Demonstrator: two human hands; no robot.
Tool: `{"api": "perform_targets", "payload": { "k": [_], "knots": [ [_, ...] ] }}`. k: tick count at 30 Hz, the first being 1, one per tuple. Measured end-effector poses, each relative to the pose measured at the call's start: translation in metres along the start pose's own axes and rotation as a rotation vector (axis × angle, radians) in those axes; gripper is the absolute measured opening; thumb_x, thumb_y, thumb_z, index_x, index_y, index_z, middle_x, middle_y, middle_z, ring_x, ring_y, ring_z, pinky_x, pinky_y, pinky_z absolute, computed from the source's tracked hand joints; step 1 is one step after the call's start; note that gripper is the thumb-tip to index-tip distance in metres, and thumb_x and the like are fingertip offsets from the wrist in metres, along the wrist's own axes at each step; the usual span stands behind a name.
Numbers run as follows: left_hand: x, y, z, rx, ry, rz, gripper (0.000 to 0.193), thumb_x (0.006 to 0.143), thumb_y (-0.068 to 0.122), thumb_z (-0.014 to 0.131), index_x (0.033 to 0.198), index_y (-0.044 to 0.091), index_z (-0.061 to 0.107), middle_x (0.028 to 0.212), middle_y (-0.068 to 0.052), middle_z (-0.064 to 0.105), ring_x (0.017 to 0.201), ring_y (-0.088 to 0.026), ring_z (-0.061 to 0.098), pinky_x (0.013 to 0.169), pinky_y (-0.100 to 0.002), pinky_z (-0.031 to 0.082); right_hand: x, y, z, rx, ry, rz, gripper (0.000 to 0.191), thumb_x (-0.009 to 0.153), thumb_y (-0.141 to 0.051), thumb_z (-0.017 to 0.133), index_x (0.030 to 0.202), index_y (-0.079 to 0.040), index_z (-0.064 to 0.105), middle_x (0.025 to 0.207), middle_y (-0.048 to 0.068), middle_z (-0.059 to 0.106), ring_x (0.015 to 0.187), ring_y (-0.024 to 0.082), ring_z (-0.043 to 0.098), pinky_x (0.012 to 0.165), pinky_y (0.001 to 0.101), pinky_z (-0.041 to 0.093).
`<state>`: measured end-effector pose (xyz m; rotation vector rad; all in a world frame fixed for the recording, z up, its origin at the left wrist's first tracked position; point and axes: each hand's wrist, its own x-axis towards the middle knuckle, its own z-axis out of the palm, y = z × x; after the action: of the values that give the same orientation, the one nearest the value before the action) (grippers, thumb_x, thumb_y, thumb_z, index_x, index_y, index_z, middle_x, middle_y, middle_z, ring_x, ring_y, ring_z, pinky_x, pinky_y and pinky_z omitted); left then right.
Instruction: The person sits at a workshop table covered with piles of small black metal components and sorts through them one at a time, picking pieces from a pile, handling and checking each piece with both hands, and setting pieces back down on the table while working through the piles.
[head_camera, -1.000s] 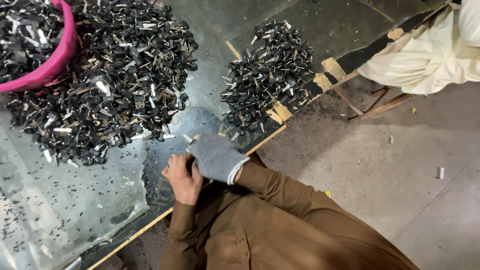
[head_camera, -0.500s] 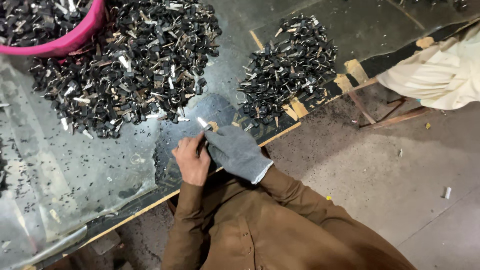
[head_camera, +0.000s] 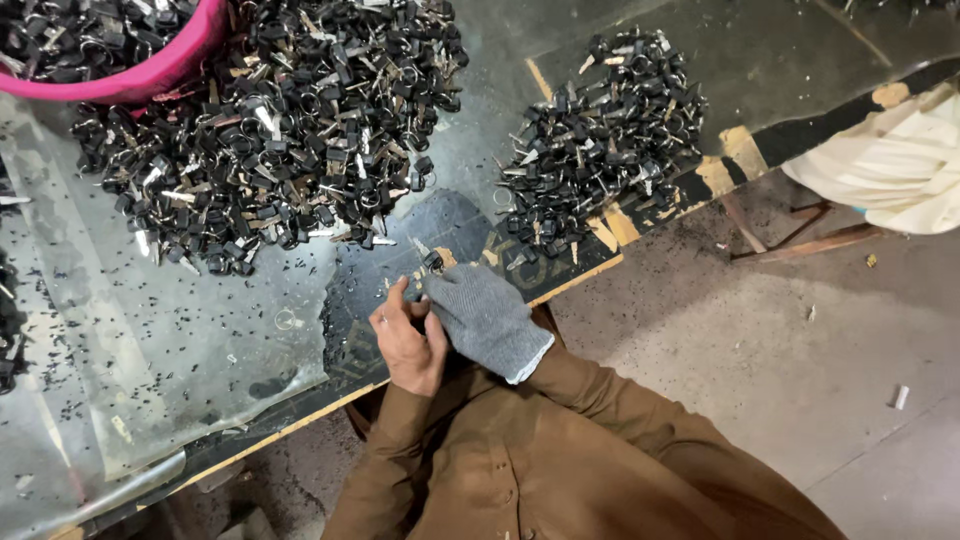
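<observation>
Gloved right hand (head_camera: 485, 318) and bare left hand (head_camera: 408, 340) (grips closed) pinch one black-headed key (head_camera: 430, 260)

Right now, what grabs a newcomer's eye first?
Two heaps of black-headed keys: the big heap upper left beside a pink tub, the smaller heap upper centre-right. Below them, at the table edge, the bare left hand and grey-gloved right hand meet around one key.

I note a grey knitted cloth glove (head_camera: 487, 318), matt and nubbly. The keys (head_camera: 290, 130) have black plastic heads and shiny metal blades. The tub (head_camera: 150, 72) is glossy pink plastic. The tabletop (head_camera: 780, 60) is dark, scuffed, part-covered by clear glossy plastic sheet (head_camera: 150, 340). The floor (head_camera: 800, 340) is rough concrete.
</observation>
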<state>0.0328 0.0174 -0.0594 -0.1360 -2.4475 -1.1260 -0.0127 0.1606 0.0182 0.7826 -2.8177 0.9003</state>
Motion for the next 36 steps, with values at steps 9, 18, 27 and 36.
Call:
{"api": "perform_targets", "payload": {
  "k": [9,18,27,36],
  "knots": [
    [-0.005,0.007,0.009,-0.092,0.094,-0.165,0.066,0.081,0.002,0.069,0.144,-0.001,0.047,0.091,-0.004,0.068,0.099,-0.028,0.058,0.1,-0.043,0.041,0.007,0.009,-0.008,0.212,-0.016,-0.037,0.021,0.087,-0.017,0.072,0.108,-0.014,0.072,0.098,0.01,0.071,0.096,0.032,0.068,0.08,0.0429,0.054],
    [-0.001,-0.022,-0.026,0.239,-0.009,-0.026,0.037,0.087,0.003,0.072,0.121,0.015,0.066,0.096,-0.008,0.066,0.097,-0.025,0.06,0.091,-0.04,0.039,-0.014,-0.01,-0.032,0.207,0.003,-0.232,0.031,0.09,-0.013,0.067,0.12,-0.006,0.066,0.109,0.012,0.068,0.1,0.035,0.065,0.087,0.0443,0.051],
    [-0.014,-0.017,-0.019,0.169,0.026,0.153,0.052,0.087,0.004,0.075,0.136,0.003,0.057,0.099,-0.01,0.07,0.089,-0.028,0.061,0.094,-0.042,0.042,-0.009,-0.017,-0.006,-0.016,0.032,-0.139,0.037,0.087,-0.017,0.068,0.122,-0.007,0.065,0.11,0.013,0.067,0.093,0.036,0.064,0.078,0.0454,0.051],
    [-0.001,-0.001,-0.039,0.058,-0.022,0.111,0.048,0.088,0.0,0.074,0.133,0.002,0.058,0.096,-0.005,0.073,0.088,-0.024,0.063,0.094,-0.04,0.041,-0.002,0.014,-0.017,0.389,-0.092,-0.202,0.032,0.091,-0.017,0.073,0.123,-0.015,0.069,0.107,0.009,0.075,0.098,0.027,0.072,0.086,0.0365,0.056]
  ]
}}
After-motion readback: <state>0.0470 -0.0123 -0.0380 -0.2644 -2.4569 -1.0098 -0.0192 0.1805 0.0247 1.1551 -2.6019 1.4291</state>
